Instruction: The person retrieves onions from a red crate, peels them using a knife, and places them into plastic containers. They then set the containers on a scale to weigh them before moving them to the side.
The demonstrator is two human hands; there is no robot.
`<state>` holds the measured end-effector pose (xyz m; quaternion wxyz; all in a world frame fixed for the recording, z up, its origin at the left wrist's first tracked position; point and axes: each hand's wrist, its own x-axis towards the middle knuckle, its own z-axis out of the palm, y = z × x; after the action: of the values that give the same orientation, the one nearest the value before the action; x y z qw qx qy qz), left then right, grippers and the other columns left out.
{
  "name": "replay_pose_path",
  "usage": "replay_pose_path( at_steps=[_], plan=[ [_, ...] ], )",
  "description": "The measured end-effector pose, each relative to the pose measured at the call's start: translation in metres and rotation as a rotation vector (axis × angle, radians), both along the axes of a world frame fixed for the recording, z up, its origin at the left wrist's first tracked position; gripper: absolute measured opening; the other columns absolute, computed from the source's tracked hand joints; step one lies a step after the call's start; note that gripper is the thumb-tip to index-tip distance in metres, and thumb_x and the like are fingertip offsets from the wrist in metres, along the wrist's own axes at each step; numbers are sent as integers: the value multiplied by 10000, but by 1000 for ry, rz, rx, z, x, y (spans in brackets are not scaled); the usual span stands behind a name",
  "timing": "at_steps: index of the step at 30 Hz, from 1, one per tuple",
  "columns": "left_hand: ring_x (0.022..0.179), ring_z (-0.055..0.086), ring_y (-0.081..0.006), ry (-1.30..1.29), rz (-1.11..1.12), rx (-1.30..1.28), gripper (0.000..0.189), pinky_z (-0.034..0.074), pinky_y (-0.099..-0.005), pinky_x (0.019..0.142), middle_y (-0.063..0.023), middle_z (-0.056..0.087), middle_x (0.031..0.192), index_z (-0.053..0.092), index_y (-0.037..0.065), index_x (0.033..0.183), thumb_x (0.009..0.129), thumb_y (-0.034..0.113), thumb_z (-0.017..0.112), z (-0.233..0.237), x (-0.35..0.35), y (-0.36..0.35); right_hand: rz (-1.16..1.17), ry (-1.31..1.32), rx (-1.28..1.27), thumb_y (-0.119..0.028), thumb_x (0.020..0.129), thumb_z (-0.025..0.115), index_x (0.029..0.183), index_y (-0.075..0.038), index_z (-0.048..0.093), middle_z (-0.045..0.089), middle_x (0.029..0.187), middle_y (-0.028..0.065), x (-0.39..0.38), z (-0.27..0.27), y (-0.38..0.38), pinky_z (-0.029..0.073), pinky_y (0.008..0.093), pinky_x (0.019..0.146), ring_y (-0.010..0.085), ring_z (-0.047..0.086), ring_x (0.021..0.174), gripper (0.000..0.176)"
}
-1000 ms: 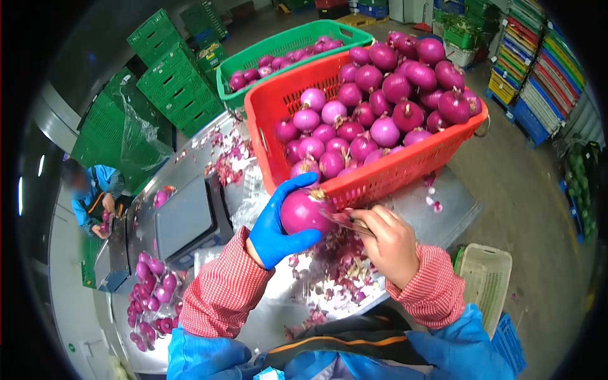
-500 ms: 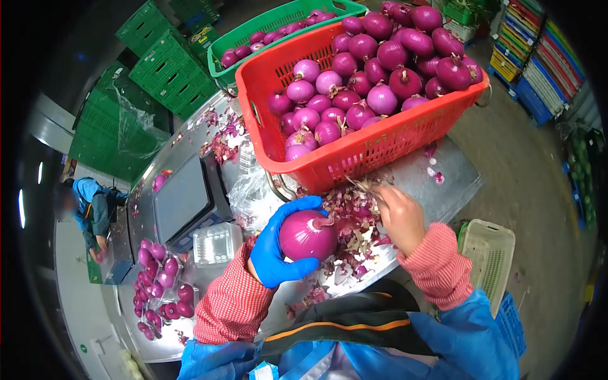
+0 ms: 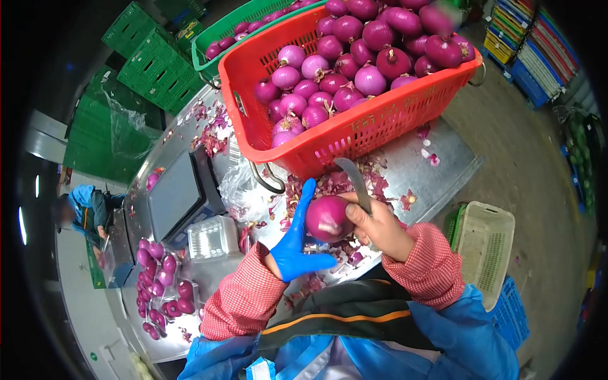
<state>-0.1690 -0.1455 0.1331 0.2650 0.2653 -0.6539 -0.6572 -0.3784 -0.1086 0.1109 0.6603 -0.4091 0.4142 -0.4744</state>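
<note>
Onion at risk beside the blade
Your right hand (image 3: 385, 233) grips the onion (image 3: 329, 219) and knife (image 3: 356, 182); your left hand (image 3: 296, 250) is spread beside it, so a slip could nick your fingers.

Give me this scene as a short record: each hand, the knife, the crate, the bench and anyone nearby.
Left hand: blue-gloved, fingers open beside onion; contact unclear
Right hand: holds onion and knife
Knife: blade pointing away from wearer
Red crate: heaped with purple onions
Bench: scattered skins, clear plastic tray
Nearby: co-worker in blue, far left
</note>
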Motion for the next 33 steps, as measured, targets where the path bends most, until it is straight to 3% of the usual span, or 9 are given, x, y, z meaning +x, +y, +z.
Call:
replay_pose_path(
  at_steps=[1, 4, 8, 9, 16, 21, 24, 29, 33],
  plan=[
    [1348, 404, -236, -28, 92, -40, 1197, 335, -387, 1124, -103, 412, 1452, 67, 89, 1557, 682, 171, 880, 0, -5, 4, 27, -128, 132, -429, 1003, 519, 1241, -22, 541, 524, 706, 7, 4, -14, 2, 402, 219, 480, 64, 486, 543, 472],
    [1306, 448, -232, 24, 196, 98, 1042, 379, -368, 1097, -113, 398, 1463, 220, 55, 1518, 695, 110, 856, -17, -3, 3, -38, -181, 235, -460, 1006, 491, 1201, -32, 539, 463, 645, -14, 26, -31, 8, 344, 226, 408, 51, 423, 470, 472],
    [1238, 509, -210, 34, 306, 301, 841, 419, -364, 1062, -92, 477, 1382, 381, 54, 1422, 716, 88, 838, -28, 8, 7, -377, 871, -733, -219, 879, 671, 1084, -58, 603, 554, 749, 55, 11, -23, 5, 484, 315, 554, 188, 575, 600, 270],
    [1195, 537, -200, 33, 302, 287, 789, 445, -360, 1031, -82, 512, 1335, 406, 56, 1398, 729, 72, 823, -32, 11, 8, -338, 1027, -705, -112, 758, 698, 1058, -81, 629, 566, 830, 73, 9, -5, 11, 510, 340, 649, 234, 609, 734, 309],
    [1175, 543, -191, 86, 227, 318, 769, 449, -346, 1009, -76, 535, 1305, 407, 53, 1402, 743, 51, 802, -28, 9, 19, -299, 1270, -783, -62, 693, 680, 1015, -85, 623, 552, 857, 57, 8, -14, 9, 523, 345, 639, 226, 619, 795, 328],
    [1200, 532, -220, -105, 307, 313, 830, 448, -355, 1018, -107, 512, 1330, 395, 47, 1393, 700, 108, 849, -35, 21, 17, -234, 923, -464, -241, 831, 713, 1153, -80, 614, 599, 970, 122, 5, -17, 19, 523, 383, 711, 296, 643, 884, 374],
    [1203, 530, -230, -80, 270, -72, 844, 449, -362, 1021, -118, 507, 1327, 396, 52, 1394, 692, 124, 858, -53, 11, 21, -182, 603, -475, -277, 850, 710, 1140, -76, 613, 601, 983, 138, 23, 1, 11, 509, 368, 741, 280, 633, 845, 366],
    [1127, 567, -197, -130, 377, 225, 821, 475, -346, 988, -114, 549, 1266, 428, 46, 1383, 693, 133, 865, -59, 16, 39, -154, 847, -573, -113, 771, 761, 807, -43, 524, 616, 712, 98, 34, -21, 12, 483, 397, 608, 309, 628, 674, 250],
    [1103, 579, -198, -143, 490, 295, 817, 498, -350, 950, -118, 562, 1237, 446, 55, 1365, 684, 184, 878, -80, 45, 48, -30, 732, -568, -95, 813, 719, 811, -36, 540, 605, 705, 112, 47, -18, 26, 468, 404, 572, 315, 617, 648, 188]
  ],
)
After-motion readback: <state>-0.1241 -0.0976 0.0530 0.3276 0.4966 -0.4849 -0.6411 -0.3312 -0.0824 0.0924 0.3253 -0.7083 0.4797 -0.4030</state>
